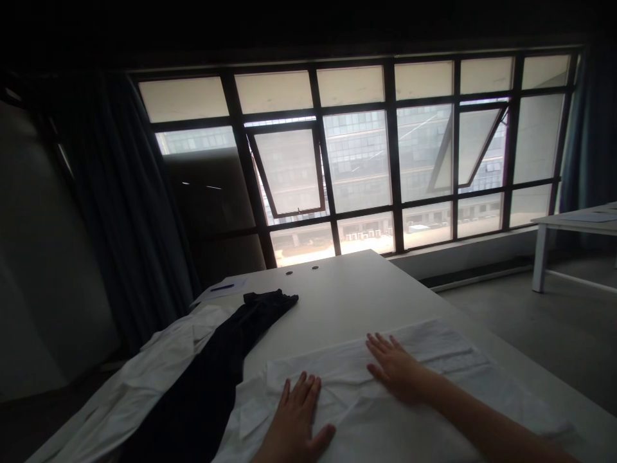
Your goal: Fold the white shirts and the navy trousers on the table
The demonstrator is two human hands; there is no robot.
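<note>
White cloth, perhaps a garment (pixel 357 418), lies spread with creases and folded edges on the near part of the white table (pixel 337 296). My left hand (pixel 299 418) rests flat on its left part, fingers apart and thumb out to the side. Farther right, my right hand (pixel 393 366) presses flat on the cloth near its far edge, fingers stretched forward. Neither hand grips anything. Left of the cloth, a long black garment (pixel 207 373) lies lengthwise along the table. Beyond it is another crumpled white cloth (pixel 139 386) at the table's left side.
Papers with a dark pen (pixel 222 287) lie at the table's far left corner. Two round cable holes (pixel 289 273) show near the far edge. A second white table (pixel 573 222) stands at right. Windows, two tilted open, and dark curtains (pixel 125 206) line the back.
</note>
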